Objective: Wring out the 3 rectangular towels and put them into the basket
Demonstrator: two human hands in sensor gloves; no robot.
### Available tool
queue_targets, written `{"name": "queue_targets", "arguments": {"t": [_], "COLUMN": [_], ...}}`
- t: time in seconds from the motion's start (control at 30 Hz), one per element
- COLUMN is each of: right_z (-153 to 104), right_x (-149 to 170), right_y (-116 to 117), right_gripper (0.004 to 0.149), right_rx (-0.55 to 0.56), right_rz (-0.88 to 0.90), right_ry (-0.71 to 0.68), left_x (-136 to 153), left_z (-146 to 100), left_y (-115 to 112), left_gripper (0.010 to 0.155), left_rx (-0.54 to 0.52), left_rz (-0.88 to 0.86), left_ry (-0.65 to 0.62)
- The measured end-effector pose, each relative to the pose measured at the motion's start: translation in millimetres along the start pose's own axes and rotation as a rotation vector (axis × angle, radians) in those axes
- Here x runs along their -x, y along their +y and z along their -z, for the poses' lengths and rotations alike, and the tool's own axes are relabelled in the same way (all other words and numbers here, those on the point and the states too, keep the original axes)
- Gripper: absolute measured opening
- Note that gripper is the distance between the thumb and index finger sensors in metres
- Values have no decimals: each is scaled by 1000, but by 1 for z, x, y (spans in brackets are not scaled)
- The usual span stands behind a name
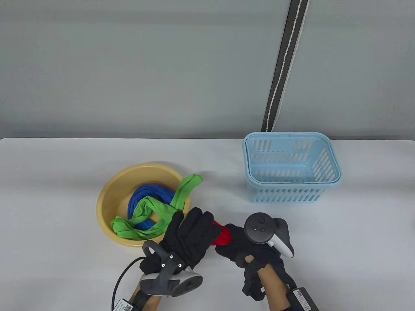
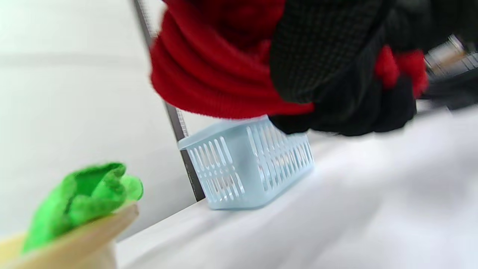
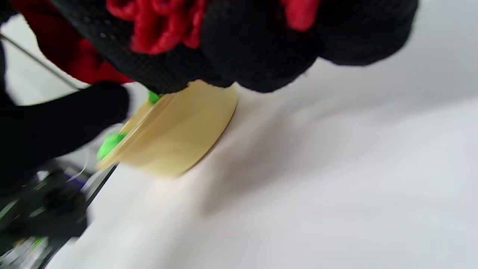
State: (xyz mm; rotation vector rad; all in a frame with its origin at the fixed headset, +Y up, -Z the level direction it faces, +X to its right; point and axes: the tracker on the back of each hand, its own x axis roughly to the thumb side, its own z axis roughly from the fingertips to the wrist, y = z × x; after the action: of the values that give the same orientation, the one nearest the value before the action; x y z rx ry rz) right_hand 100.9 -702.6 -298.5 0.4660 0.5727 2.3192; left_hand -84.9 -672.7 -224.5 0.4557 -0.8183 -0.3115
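Note:
A twisted red towel (image 1: 223, 236) stretches between my two hands just in front of the yellow basin (image 1: 108, 194). My left hand (image 1: 189, 235) grips its left end and my right hand (image 1: 241, 246) grips its right end. The left wrist view shows the red towel (image 2: 209, 67) bunched under gloved fingers (image 2: 321, 56). In the right wrist view, red cloth (image 3: 160, 22) bulges out between my curled fingers (image 3: 239, 48). A blue towel (image 1: 146, 194) and a green towel (image 1: 155, 213) lie in the basin, the green one hanging over its rim. The light blue basket (image 1: 291, 168) holds no towel.
The basket stands at the back right of the white table (image 1: 356, 243). A dark strap (image 1: 285, 64) hangs down the grey wall behind it. The basin's outer wall (image 3: 179, 134) shows close to my right hand.

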Motion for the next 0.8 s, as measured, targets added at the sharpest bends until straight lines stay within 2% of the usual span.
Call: {"name": "queue_targets", "arguments": {"t": [0.1,0.2,0.33,0.47,0.6,0.7,0.8], "right_z": [5,9,10,8,7,7,5], "right_x": [-4,-5,-11,-19,-27,-34,-38], "right_y": [9,18,24,24,31,33,32], "right_gripper": [47,47,45,47,48,47,47], "right_rx": [-161,-268,-319,-315,-295,-252,-163], "right_rz": [136,226,286,295,247,168,43], "right_ry": [-56,-83,-123,-152,-148,-146,-141], "left_x": [-8,-3,5,17,32,37,39], "left_z": [0,-3,-6,-8,-14,-19,-20], "left_y": [-8,-14,-15,-14,-19,-19,-20], "left_gripper": [111,108,94,78,64,56,48], "left_rx": [29,5,-49,-82,-62,-45,-25], "left_rz": [78,-9,-43,-120,-234,-215,-223], "left_ry": [-29,10,47,123,188,206,231]}}
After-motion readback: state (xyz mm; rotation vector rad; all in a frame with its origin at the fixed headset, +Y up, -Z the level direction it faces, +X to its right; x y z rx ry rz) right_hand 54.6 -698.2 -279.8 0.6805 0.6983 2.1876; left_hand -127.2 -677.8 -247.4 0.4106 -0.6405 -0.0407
